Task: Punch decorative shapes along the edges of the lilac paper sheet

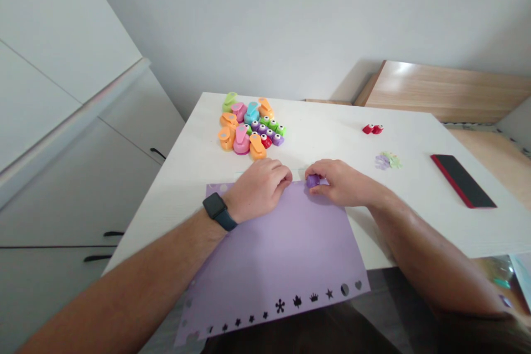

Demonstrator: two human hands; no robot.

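Note:
A large sheet of purple paper (286, 243) lies on the table and hangs over its near edge. Shapes are punched along its near border, among them a star, a crown, a leaf and a heart. My right hand (338, 181) grips a small purple paper punch (312, 180) at the sheet's far edge. Left of it, my left hand (263, 188) has its fingers curled closed on the paper's far edge; the fingertips are partly hidden. A dark smartwatch (215, 207) is on the left wrist.
Several large lever punches (241, 141) and small eye-topped punches (269, 133) cluster at the back left. Two red punches (373, 129), purple and green paper cutouts (389, 160) and a black, red-edged flat object (462, 180) lie on the white table (332, 133) to the right.

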